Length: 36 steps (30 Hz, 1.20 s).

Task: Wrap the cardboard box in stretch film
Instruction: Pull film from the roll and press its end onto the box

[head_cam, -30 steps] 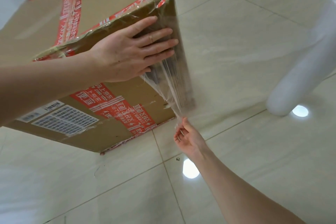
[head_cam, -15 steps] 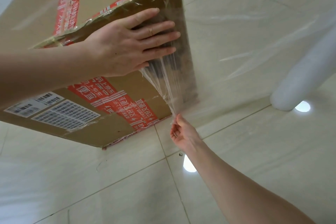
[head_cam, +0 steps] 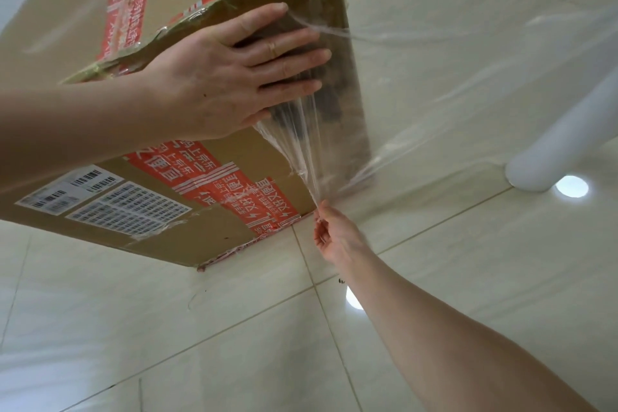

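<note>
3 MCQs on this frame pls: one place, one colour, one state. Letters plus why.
1. Where is the film roll?
A) right of the cardboard box, in neither hand
B) on top of the box
C) tucked under the box

2. What colour is the tape on the box?
A) blue
B) red
C) green

3. What is the right hand doing?
A) pinching the bunched stretch film end
B) lying flat on the floor
C) gripping the roll

Key: 1 A, the white roll sits at the right edge of view, unheld. 2 B, red printed strips cross the box faces. 3 A, its fingertips close on the film strand by the box's lower corner.
</note>
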Available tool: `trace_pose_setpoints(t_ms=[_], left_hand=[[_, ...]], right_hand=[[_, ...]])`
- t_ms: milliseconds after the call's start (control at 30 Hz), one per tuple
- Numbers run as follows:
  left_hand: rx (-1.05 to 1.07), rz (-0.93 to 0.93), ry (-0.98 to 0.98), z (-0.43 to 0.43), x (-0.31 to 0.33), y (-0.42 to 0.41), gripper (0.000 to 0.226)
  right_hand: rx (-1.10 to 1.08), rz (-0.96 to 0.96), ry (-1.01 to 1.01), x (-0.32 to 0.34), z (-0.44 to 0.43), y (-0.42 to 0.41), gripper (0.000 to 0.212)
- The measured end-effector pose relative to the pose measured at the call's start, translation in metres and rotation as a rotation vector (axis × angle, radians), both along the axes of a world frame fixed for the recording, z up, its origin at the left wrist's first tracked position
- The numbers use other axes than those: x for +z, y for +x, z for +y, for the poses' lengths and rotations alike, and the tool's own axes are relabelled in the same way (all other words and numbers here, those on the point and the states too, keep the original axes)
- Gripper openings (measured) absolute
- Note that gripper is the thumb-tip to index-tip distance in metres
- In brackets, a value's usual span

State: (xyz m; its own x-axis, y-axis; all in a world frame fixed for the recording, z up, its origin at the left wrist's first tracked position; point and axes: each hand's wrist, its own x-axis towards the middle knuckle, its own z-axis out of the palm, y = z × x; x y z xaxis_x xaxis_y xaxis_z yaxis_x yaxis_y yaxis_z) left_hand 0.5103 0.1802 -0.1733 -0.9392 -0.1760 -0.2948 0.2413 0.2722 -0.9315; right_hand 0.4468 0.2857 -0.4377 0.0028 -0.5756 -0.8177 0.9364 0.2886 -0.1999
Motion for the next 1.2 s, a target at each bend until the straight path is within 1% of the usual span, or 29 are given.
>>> trace_pose_setpoints(t_ms=[133, 267, 400, 500, 700, 733, 833, 1000, 1033, 1100, 1133, 1167, 1200], left_hand=[[0.047, 0.028, 0.019, 0.001, 0.0, 0.005, 0.06], [0.049, 0.037, -0.003, 0.001, -0.001, 0.008, 0.057], [0.063, 0.024, 0.037, 0.006, 0.003, 0.006, 0.056], [0.08, 0.017, 0.029, 0.011, 0.003, 0.004, 0.055], [0.161, -0.02, 0.032, 0.016, 0.003, 0.002, 0.059], [0.165, -0.021, 0.037, 0.017, 0.004, 0.002, 0.058], [0.129, -0.021, 0.028, 0.016, 0.003, 0.004, 0.058], [0.112, -0.022, -0.003, 0.016, 0.005, 0.002, 0.059], [0.114, -0.027, -0.015, 0.017, 0.005, 0.002, 0.059], [0.112, -0.037, -0.022, 0.019, 0.004, 0.001, 0.06], [0.103, -0.037, -0.02, 0.019, 0.003, 0.001, 0.06], [0.093, -0.034, -0.02, 0.018, 0.002, 0.001, 0.06], [0.086, -0.027, -0.017, 0.015, 0.002, 0.002, 0.06]], right_hand=[[-0.009, -0.004, -0.008, 0.0, -0.01, -0.003, 0.014], [0.019, 0.007, -0.017, 0.0, -0.014, 0.0, 0.019], [0.042, 0.042, -0.02, -0.001, -0.022, 0.003, 0.015], [0.059, 0.065, -0.011, -0.004, -0.026, 0.003, 0.015], [0.083, 0.259, 0.012, -0.013, -0.024, 0.001, 0.025], [0.116, 0.282, 0.033, -0.014, -0.024, -0.001, 0.025], [0.147, 0.273, 0.046, -0.013, -0.028, -0.006, 0.017], [0.211, 0.397, 0.053, -0.015, -0.028, 0.0, 0.018], [0.261, 0.473, 0.076, -0.016, -0.026, 0.002, 0.016], [0.392, 0.777, 0.176, -0.014, -0.014, 0.002, 0.011], [0.402, 0.932, 0.222, -0.011, -0.007, 0.002, 0.012], [0.382, 1.032, 0.227, -0.007, 0.001, 0.005, 0.018], [0.346, 1.089, 0.188, -0.003, 0.007, 0.012, 0.027]])
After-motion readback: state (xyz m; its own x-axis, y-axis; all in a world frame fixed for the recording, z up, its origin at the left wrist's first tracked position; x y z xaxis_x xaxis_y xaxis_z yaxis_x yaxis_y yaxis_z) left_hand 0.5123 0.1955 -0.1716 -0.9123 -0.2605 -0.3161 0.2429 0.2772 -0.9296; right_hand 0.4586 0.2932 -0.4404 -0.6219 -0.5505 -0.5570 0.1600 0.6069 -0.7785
